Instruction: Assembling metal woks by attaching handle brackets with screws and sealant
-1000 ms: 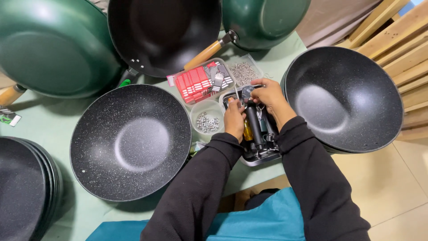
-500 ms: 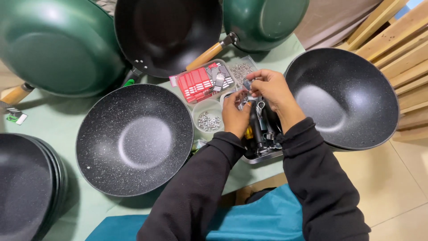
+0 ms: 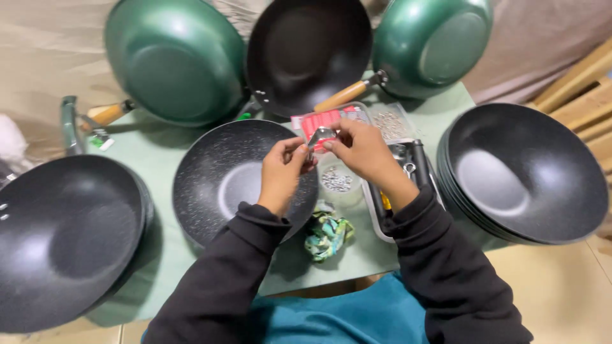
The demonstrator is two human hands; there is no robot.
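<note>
At centre frame, our left hand (image 3: pixel 284 171) and right hand (image 3: pixel 361 148) together pinch a small silver metal bracket (image 3: pixel 320 135) above the speckled black wok (image 3: pixel 233 179). We judge a loose fingertip pinch could drop it into the clear cup of small screws (image 3: pixel 336 181).

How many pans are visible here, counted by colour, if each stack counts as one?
Green pans: 2
Plain black pan: 1
Speckled black pan between stacks: 1
Speckled black stacks: 2
Total: 6

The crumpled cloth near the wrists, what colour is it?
The crumpled cloth is green-patterned, seen in the head view.
</note>
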